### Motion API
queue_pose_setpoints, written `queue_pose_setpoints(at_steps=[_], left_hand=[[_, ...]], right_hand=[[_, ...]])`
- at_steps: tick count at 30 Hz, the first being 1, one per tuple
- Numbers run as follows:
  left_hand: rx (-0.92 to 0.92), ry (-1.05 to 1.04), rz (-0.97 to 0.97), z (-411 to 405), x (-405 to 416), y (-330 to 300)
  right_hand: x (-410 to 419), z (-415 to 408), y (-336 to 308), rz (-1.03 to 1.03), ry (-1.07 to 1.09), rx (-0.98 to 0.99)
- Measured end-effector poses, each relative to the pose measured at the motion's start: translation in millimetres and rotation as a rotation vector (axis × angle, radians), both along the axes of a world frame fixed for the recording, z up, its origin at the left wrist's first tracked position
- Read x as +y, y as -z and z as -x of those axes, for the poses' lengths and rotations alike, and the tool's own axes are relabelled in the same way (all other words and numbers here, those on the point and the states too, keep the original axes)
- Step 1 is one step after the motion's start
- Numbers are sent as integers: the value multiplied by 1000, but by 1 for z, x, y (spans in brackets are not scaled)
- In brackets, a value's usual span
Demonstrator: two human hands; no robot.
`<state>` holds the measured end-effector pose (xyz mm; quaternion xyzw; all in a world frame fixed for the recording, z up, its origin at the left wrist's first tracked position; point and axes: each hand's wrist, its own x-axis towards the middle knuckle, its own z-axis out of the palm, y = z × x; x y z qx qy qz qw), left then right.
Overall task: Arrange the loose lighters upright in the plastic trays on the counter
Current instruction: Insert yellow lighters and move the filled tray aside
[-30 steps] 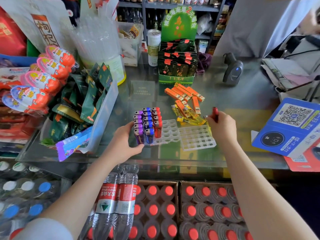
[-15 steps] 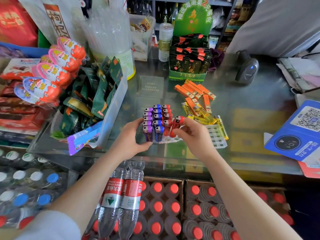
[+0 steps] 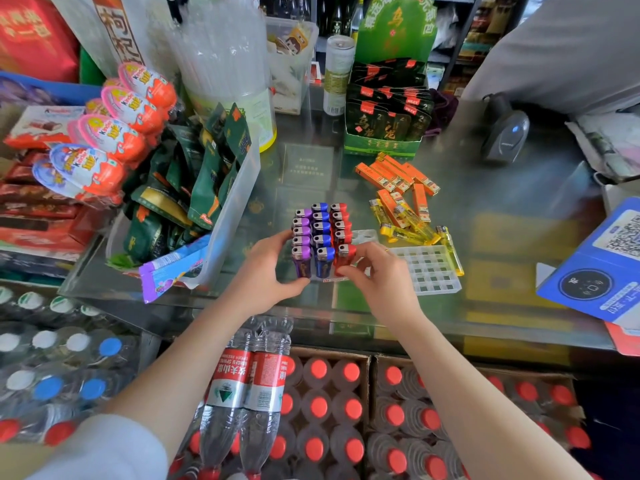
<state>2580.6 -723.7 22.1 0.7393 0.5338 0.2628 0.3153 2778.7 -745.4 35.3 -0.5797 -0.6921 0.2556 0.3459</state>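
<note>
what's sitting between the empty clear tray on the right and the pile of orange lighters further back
In the head view, loose yellow lighters lie on the glass counter between the empty clear tray and the orange lighters, some overlapping the orange pile's near edge.

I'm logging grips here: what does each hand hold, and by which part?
Right hand pinches the front red lighter by its lower body. Left hand steadies the purple lighter at the tray's corner.
</note>
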Motion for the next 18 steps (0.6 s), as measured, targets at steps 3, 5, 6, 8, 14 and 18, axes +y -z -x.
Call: queue_pose_setpoints(at_steps=[3, 5, 6, 8, 14, 18], left_hand=[[8, -12, -7, -1, -2, -4], [11, -12, -8, -1, -1, -4], [14, -13, -4, -1, -1, -4], [17, -13, 6, -1, -1, -3], [31, -25, 3, -2, -1, -3], [28, -43, 6, -4, -3, -6]], right_hand=[[1, -2, -1, -34, -32, -67], [2, -3, -1, -45, -41, -85], [2, -4, 0, -39, -49, -103], [3, -9, 1, -17, -84, -172], [11, -37, -3, -101, 122, -206], [23, -48, 0, -90, 260, -365]])
